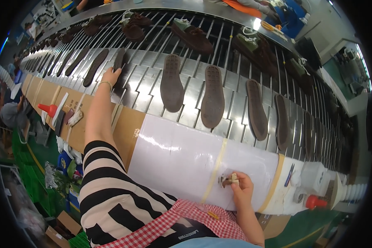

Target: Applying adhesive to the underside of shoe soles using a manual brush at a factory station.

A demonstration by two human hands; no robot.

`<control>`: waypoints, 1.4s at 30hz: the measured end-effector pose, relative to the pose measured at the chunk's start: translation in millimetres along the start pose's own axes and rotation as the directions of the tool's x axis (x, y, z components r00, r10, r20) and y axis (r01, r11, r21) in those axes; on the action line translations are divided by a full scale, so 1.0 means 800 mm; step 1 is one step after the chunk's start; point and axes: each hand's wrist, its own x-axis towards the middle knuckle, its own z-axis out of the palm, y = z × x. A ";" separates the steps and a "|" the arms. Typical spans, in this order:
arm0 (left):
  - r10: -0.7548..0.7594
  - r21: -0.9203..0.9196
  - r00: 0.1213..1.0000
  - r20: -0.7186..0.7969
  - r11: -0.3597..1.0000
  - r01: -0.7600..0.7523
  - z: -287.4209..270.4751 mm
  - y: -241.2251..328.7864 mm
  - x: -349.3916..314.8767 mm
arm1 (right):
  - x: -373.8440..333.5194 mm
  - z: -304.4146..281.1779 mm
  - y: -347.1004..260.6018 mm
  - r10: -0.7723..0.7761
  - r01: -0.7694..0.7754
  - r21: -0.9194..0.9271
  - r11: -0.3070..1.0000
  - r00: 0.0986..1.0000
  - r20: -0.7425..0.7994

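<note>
My left hand (110,77) reaches out over the conveyor. Its fingers are closed on the near end of a dark brown shoe sole (119,58). More soles lie on the metal slats to either side, among them a sole with a grid-patterned heel (172,84) and a similar sole (213,97). My right hand (242,190) is low over the white-covered worktop (175,144). Between its fingertips it pinches a small brown and cream piece (228,181), whose kind I cannot make out.
Brown shoes, including one shoe (191,36), stand on the rods beyond the soles. A red-topped bottle (48,109) and scraps lie on the cardboard at left. At right are blue-handled snippers (289,175), a clear plastic box (312,175) and another red cap (315,202).
</note>
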 end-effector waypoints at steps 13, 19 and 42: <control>0.848 -0.656 0.410 -0.338 -0.524 0.543 -0.073 0.155 -0.352 | -0.029 -0.006 -0.034 -0.067 0.069 -0.027 0.997 0.995 0.067; 0.875 -0.450 0.407 -0.262 -0.484 0.751 -0.066 0.227 -0.469 | -0.099 -0.079 -0.120 -0.336 0.218 -0.437 0.873 0.917 -0.215; 0.991 -0.257 0.073 0.116 -0.041 0.966 0.003 0.286 -0.676 | -0.132 -0.334 -0.171 -0.669 -0.217 -0.961 -0.174 0.742 -0.046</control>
